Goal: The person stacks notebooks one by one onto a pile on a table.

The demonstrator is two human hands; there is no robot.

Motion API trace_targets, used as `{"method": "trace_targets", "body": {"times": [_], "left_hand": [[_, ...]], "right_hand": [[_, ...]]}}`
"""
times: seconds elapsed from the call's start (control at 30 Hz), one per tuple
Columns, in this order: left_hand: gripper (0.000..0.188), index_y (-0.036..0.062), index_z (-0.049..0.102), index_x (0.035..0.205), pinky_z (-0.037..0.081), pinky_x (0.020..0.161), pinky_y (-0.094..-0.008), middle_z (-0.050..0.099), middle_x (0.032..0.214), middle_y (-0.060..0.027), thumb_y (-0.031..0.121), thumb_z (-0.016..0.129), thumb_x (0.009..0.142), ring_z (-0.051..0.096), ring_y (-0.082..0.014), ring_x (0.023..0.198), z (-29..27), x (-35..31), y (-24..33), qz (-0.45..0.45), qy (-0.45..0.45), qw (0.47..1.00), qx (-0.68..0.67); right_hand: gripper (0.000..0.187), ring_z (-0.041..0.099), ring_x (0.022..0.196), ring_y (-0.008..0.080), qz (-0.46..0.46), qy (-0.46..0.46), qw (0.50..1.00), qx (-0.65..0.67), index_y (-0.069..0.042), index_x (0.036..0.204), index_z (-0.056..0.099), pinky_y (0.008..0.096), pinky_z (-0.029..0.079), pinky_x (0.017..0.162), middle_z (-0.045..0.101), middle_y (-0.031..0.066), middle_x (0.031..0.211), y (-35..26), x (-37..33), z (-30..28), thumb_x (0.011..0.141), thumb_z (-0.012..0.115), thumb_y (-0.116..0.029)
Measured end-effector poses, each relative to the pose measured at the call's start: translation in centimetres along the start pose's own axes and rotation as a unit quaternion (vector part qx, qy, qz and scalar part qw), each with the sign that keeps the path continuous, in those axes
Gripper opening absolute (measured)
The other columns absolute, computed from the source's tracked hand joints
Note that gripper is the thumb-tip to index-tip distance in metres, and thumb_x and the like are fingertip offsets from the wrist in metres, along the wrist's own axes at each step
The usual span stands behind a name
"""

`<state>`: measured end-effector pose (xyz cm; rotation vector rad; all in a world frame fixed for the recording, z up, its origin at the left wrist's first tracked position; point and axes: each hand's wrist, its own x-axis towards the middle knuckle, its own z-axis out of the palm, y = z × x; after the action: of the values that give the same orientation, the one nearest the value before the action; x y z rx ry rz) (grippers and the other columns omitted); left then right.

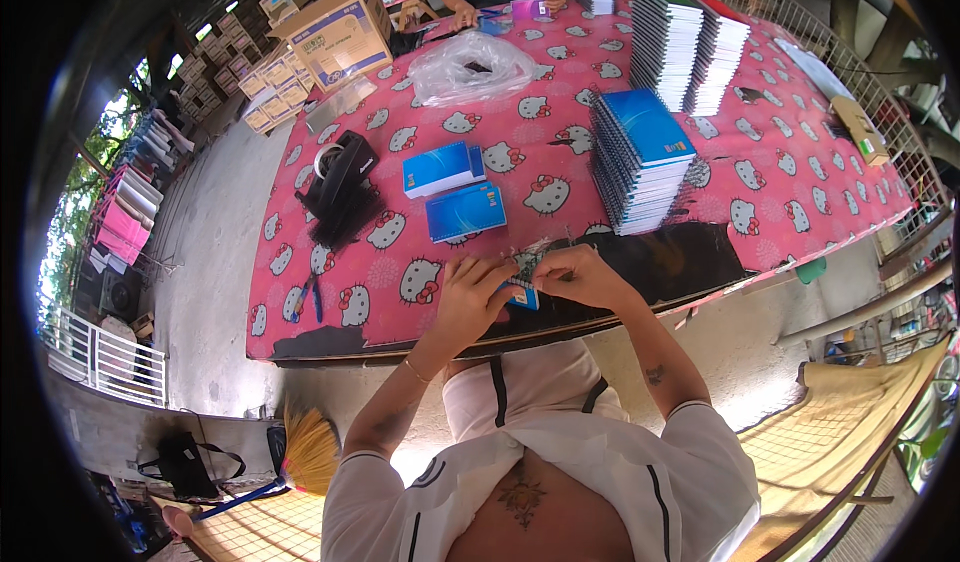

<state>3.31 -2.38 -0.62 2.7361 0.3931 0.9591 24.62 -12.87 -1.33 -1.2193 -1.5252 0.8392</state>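
Observation:
At the near table edge, my left hand (470, 295) grips a small blue spiral notebook (527, 300), fingers lying over its cover. My right hand (582, 276) is pinched at the notebook's wire-bound edge. Whatever sits between those fingertips is too small to make out. Just beyond them lie two low piles of blue notebooks, a nearer one (466, 212) and a farther one (437, 170). A tall stack of blue spiral notebooks (645, 127) rises to the right. Pliers (317, 299) rest on the cloth, left of my left hand.
A black tape dispenser (340, 177) stands on the left of the pink patterned tablecloth (385, 230). Clear plastic wrap (470, 67) and a cardboard box (335, 37) are farther back. Green-topped (665, 37) and red-topped notebook stacks (718, 57) stand back right. Another person's hand (463, 17) is across the table.

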Motion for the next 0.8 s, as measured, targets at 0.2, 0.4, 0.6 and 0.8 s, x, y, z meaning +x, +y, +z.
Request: {"method": "trace_targets", "body": {"times": [0.2,0.4,0.6,0.8], "left_hand": [[0.026,0.0086,0.070,0.101,0.043,0.090,-0.0421,0.069,0.101,-0.0054,0.021,0.077,0.079,0.062,-0.0263,0.097,-0.6,0.5,-0.1,0.007,-0.052,0.999,-0.007],[0.020,0.0062,0.066,0.097,0.052,0.069,-0.0387,0.067,0.089,-0.0103,0.020,0.074,0.085,0.064,-0.0266,0.077,-0.8,1.9,1.3,-0.022,-0.061,0.998,-0.005],[0.025,0.0042,0.063,0.114,0.053,0.079,-0.0369,0.066,0.101,-0.0143,0.016,0.069,0.092,0.065,-0.0262,0.096,-5.8,12.6,8.1,-0.080,0.084,0.933,-0.342],[0.035,0.0130,0.065,0.128,0.046,0.096,-0.0406,0.061,0.119,-0.0128,0.018,0.065,0.094,0.055,-0.0297,0.114,-0.7,26.3,5.2,0.064,0.058,0.947,-0.309]], "right_hand": [[0.016,0.066,0.069,0.0231,-0.098,0.059,0.986,-0.124,-0.001,0.082,0.066,0.0340,0.052,0.064,0.066,0.0087,0.074,-0.2,0.2,1.1,0.078,0.075,-0.013],[0.024,0.066,0.082,0.0299,0.050,0.203,0.955,-0.209,-0.003,0.091,0.067,0.0392,0.053,0.073,0.067,0.0127,0.085,-1.4,-0.4,2.5,0.076,0.078,-0.019],[0.067,0.058,0.116,0.0325,-0.185,0.295,0.920,-0.180,0.000,0.145,0.045,0.0384,0.047,0.099,0.059,0.0184,0.127,-13.9,-2.0,-0.4,0.085,0.072,-0.014],[0.062,0.064,0.096,0.0174,-0.061,0.313,0.944,0.088,0.000,0.143,0.050,0.0323,0.052,0.088,0.065,0.0153,0.117,-13.1,0.8,-14.0,0.086,0.071,-0.007]]}}
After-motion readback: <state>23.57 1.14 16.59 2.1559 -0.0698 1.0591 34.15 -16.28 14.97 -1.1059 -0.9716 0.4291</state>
